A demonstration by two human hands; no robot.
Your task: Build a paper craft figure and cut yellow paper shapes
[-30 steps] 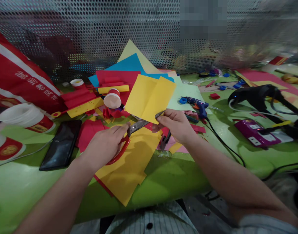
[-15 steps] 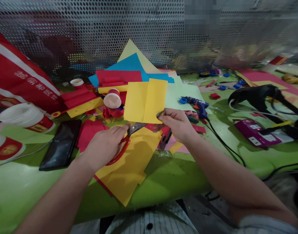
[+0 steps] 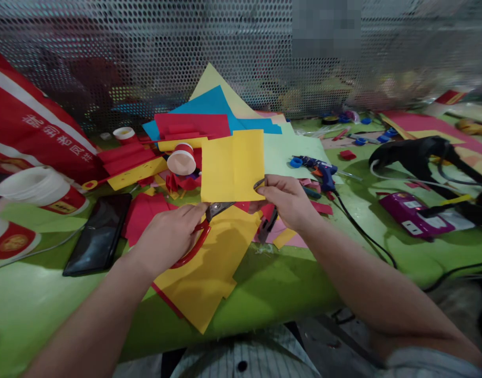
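My left hand (image 3: 166, 236) is closed around red-handled scissors (image 3: 198, 245), whose dark blades point right and run beneath the lower edge of a yellow paper sheet (image 3: 233, 168). Its fingertips also touch that sheet's lower left corner. A vertical crease divides the sheet, which is held up over the table. At the lower right corner, my right hand (image 3: 286, 202) pinches the paper between thumb and fingers; a small dark spot shows at the pinch. Below the hands lies a larger piece of yellow paper (image 3: 209, 268), with red paper (image 3: 146, 212) beside it.
A black phone (image 3: 97, 233) and paper cups (image 3: 42, 189) stand at left. Behind the sheet are stacked coloured papers and a tipped cup (image 3: 181, 159). A blue glue gun (image 3: 323, 172) with a cord and a purple power strip (image 3: 412, 215) lie to the right.
The yellow sheet has turned slightly, its top edge shifting left and its crease now more upright. Both hands stay almost where they were, with the scissors still in the left.
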